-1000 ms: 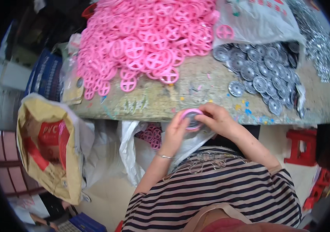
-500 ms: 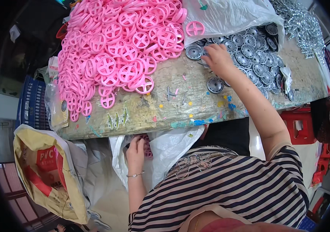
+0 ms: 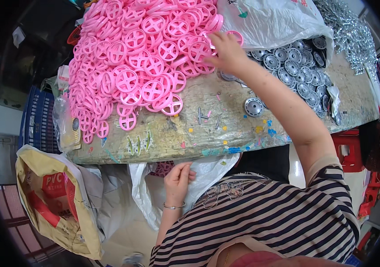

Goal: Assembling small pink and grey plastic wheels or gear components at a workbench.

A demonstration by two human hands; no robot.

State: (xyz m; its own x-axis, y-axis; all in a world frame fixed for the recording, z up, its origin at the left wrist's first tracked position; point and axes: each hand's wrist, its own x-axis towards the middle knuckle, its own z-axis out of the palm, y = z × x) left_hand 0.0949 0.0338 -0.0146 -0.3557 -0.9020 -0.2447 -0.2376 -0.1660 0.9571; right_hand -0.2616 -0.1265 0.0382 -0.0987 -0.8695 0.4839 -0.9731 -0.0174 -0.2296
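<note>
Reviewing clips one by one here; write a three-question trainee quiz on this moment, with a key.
1. Which hand is at the pink wheels?
A) left B) right C) both D) neither
2. True or false: the pile of grey discs lies to the left of the pink wheels.
3. Where is the left hand, and does it hold anything?

Key
1. B: the right hand is at the right edge of the pile.
2. False: they lie to the right.
3. Below the near edge of the table, over the lower white bag; what it holds, if anything, cannot be told.
</note>
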